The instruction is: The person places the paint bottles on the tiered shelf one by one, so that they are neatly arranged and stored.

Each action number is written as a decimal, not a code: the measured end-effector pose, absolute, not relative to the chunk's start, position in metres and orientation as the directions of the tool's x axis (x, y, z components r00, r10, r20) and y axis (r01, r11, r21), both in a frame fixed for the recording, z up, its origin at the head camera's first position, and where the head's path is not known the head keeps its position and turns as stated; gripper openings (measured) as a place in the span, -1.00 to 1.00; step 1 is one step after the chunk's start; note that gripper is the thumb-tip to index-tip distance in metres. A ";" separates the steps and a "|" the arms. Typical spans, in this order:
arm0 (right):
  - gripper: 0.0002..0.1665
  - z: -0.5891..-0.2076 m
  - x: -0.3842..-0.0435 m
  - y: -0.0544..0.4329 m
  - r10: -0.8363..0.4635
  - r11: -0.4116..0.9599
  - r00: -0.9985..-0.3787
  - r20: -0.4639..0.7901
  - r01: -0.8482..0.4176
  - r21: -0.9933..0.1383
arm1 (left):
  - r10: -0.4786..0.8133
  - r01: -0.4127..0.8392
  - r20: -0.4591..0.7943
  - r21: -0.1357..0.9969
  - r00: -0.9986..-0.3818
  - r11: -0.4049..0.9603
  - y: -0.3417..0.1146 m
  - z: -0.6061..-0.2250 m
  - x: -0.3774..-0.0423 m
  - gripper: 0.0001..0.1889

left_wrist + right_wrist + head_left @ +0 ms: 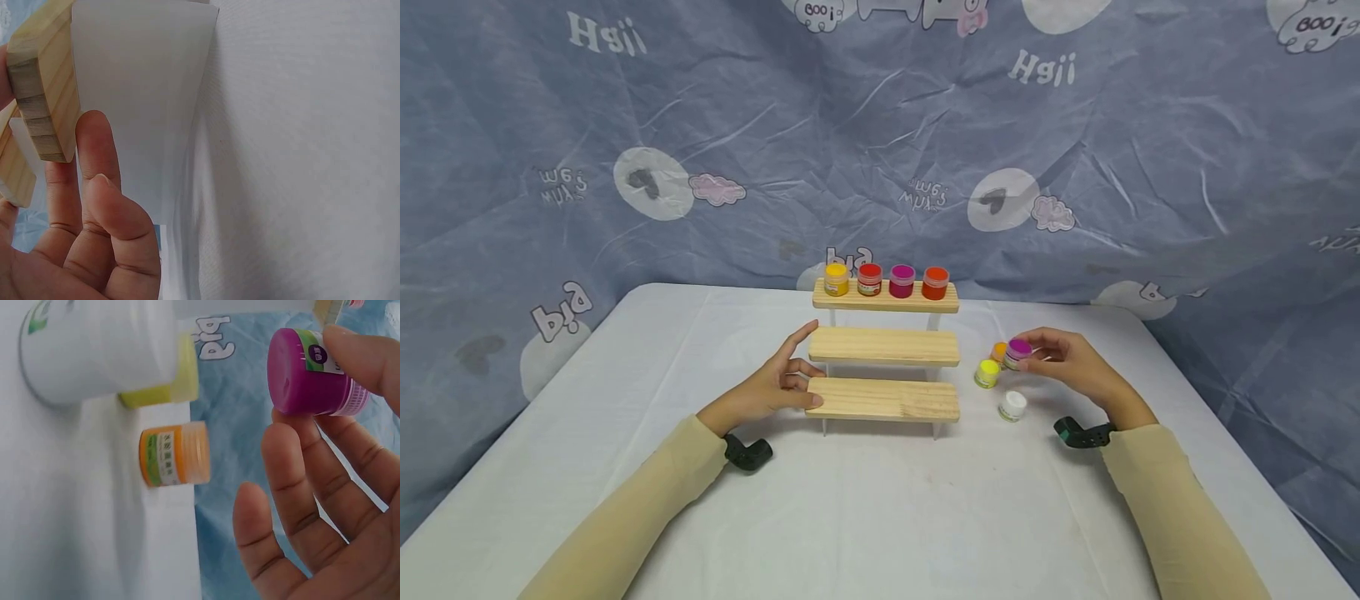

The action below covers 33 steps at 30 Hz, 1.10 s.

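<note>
A three-step wooden display stand [883,344] with white supports stands mid-table. At its left side, my left hand [771,387] holds the end of the lowest plank [47,94], thumb on top and fingertips beneath. To the right of the stand, my right hand [1071,362] pinches a small purple paint jar [306,375] between thumb and fingers, raised off the table in the right wrist view. Close to that hand are an orange jar [172,455], a yellow jar [987,374] and a white jar [1012,406], all on the tabletop.
On the top plank, a yellow jar [837,280], a red jar [869,280], a purple jar [902,282] and an orange-red jar [936,284] form a row. White cloth covers the table [865,517]. Behind it hangs a printed blue-grey curtain [820,167].
</note>
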State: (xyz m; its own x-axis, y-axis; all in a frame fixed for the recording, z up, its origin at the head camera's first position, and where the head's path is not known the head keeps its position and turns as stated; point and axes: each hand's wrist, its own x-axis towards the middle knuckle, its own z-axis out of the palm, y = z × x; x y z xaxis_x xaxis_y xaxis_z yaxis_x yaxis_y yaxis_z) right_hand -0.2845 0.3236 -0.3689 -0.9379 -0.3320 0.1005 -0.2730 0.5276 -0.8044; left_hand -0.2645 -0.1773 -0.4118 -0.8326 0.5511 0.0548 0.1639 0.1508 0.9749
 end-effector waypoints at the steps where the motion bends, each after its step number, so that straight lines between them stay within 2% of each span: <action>1: -0.50 -0.367 -0.284 0.322 -0.337 0.523 -0.935 0.111 -0.283 -0.804 | 0.552 0.165 0.056 0.975 -0.832 0.151 -0.178 -0.412 -0.265 0.25; 10: -0.57 -0.346 -0.270 0.294 -0.384 0.460 -0.891 0.241 -0.411 -0.787 | 0.551 0.162 0.058 0.977 -0.832 0.141 -0.178 -0.411 -0.264 0.25; 18: -0.57 -0.336 -0.260 0.272 -0.470 0.371 -0.810 0.350 -0.541 -0.755 | 0.554 0.160 0.056 0.977 -0.831 0.140 -0.178 -0.412 -0.265 0.26; 25: -0.57 -0.333 -0.258 0.257 -0.513 0.346 -0.767 0.384 -0.595 -0.725 | 0.556 0.166 0.062 0.976 -0.829 0.140 -0.178 -0.411 -0.265 0.26; 33: -0.58 -0.328 -0.258 0.231 -0.535 0.362 -0.760 0.370 -0.601 -0.712 | 0.561 0.169 0.065 0.976 -0.825 0.135 -0.179 -0.412 -0.265 0.26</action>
State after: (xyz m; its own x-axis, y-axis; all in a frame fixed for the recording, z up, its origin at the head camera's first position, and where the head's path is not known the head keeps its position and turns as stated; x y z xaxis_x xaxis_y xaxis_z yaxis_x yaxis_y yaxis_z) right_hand -0.2585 0.2314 -0.3279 -0.7598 -0.5347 0.3698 -0.6014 0.3620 -0.7123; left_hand -0.2652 -0.1786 -0.4122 -0.8253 0.5609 0.0654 0.1690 0.1348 0.9764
